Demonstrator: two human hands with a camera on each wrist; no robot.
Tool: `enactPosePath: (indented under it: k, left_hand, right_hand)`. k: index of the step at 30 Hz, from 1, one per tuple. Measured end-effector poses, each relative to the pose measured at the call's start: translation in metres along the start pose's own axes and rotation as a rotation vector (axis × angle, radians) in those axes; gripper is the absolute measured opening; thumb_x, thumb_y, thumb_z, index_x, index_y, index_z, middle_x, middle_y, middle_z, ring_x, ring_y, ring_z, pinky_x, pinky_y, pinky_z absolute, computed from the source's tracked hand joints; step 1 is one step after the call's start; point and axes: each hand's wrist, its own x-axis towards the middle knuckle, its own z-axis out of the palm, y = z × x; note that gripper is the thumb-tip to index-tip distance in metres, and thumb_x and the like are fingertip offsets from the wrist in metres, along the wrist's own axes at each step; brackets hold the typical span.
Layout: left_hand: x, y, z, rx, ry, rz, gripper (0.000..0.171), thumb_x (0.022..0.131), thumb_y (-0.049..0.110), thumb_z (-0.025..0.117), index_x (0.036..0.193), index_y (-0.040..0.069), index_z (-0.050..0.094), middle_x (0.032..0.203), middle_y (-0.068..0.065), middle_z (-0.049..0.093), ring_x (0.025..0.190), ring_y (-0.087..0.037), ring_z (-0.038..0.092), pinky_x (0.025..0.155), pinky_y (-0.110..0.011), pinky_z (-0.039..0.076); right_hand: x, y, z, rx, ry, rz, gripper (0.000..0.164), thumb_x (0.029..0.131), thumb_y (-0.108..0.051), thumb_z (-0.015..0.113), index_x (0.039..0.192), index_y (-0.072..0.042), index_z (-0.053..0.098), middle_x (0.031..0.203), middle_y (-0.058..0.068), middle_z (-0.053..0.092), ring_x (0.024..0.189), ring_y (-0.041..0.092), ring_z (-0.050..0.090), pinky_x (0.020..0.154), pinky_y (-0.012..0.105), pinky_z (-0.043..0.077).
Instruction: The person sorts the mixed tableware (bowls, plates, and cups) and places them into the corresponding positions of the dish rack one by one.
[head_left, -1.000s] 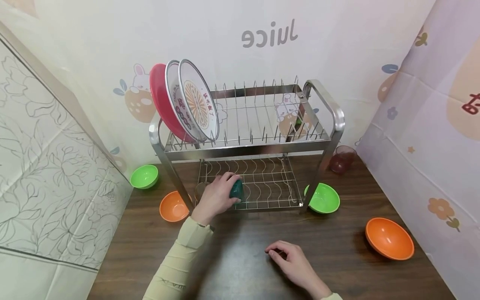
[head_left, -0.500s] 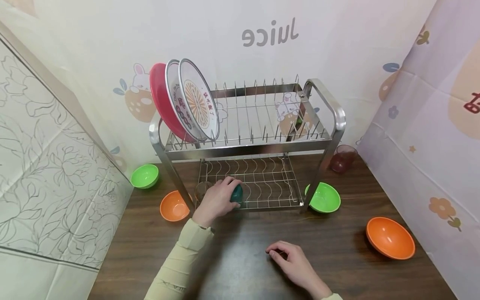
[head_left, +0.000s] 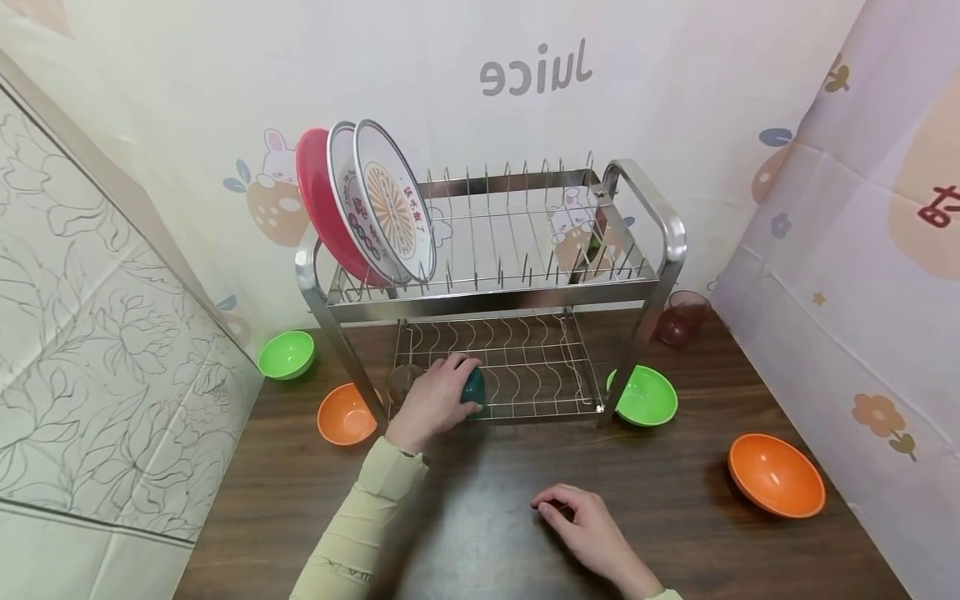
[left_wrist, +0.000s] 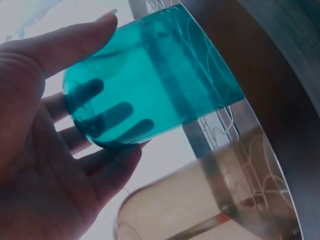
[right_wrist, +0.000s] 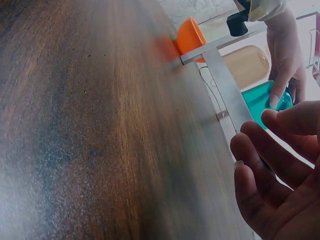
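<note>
My left hand (head_left: 433, 398) grips a teal see-through glass (head_left: 474, 390) at the front of the rack's lower shelf. In the left wrist view, thumb and fingers go round the rounded base of the teal glass (left_wrist: 150, 75), and its mouth end faces the shelf. Beside it on the shelf stands a brownish clear glass (head_left: 402, 382), partly hidden by the hand. My right hand (head_left: 588, 529) rests low over the wooden table with its fingers loosely bent. Nothing is held in the right hand (right_wrist: 280, 175) in the right wrist view.
The two-tier metal dish rack (head_left: 495, 304) bears a red plate (head_left: 318, 200) and two patterned plates (head_left: 393, 204). Around it sit green bowls (head_left: 287, 355) (head_left: 647, 397), orange bowls (head_left: 347, 414) (head_left: 776, 475) and a reddish glass (head_left: 682, 318). Walls close the back and sides.
Over the last second my left hand shifts slightly down with the teal glass, then stays almost still around it. My right hand has not visibly moved.
</note>
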Motion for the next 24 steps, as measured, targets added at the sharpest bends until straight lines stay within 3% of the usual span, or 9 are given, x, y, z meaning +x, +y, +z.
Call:
enactPosePath:
  k: [8,14,24]
  left_hand:
    - [0.006,0.005,0.004,-0.007,0.028,0.036,0.069,0.082,0.034,0.082,0.142,0.016,0.051,0.137,-0.007,0.052,0.111,-0.027,0.056,0.083,-0.043,0.055]
    - [0.006,0.004,0.005,-0.043,0.059,0.027,0.068,0.079,0.036,0.084,0.137,0.02,0.053,0.132,-0.002,0.053,0.11,-0.022,0.056,0.082,-0.041,0.054]
    - [0.007,0.006,0.011,-0.042,0.043,0.024,0.074,0.079,0.038,0.085,0.142,0.021,0.05,0.138,-0.002,0.05,0.115,-0.024,0.054,0.081,-0.043,0.055]
  right_hand:
    - [-0.001,0.002,0.0,-0.003,-0.003,0.032,0.008,0.096,-0.015,0.067,0.098,-0.017,0.075,0.094,-0.016,0.068,0.091,0.005,0.063,0.08,0.028,0.05]
    - [-0.003,0.002,-0.002,-0.002,0.003,0.026,0.008,0.097,-0.018,0.066,0.098,-0.017,0.074,0.095,-0.014,0.068,0.09,0.005,0.063,0.078,0.029,0.051]
    - [-0.003,0.002,-0.002,0.002,0.016,0.002,0.008,0.095,-0.014,0.067,0.098,-0.017,0.074,0.094,-0.015,0.068,0.089,0.005,0.063,0.078,0.029,0.051]
